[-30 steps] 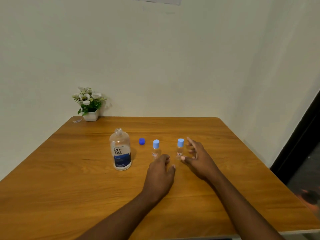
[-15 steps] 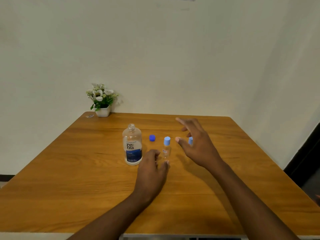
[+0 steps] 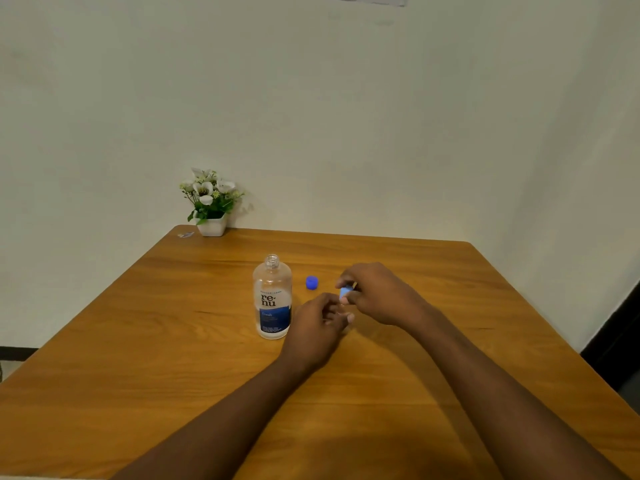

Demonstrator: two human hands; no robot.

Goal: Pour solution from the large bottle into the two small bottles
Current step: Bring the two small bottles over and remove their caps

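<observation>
Centre frame: left hand point(image 3: 317, 327) grips the small bottle point(image 3: 342, 305), right hand point(image 3: 377, 296) pinches its light-blue cap point(image 3: 345, 292). The uncapped Renu bottle point(image 3: 272, 299) stands just left, dark-blue cap point(image 3: 312, 282) beside it.

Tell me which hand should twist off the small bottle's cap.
Right. The right hand pinches the light-blue cap from above, while the left hand grips the small bottle below, steadying it.
</observation>
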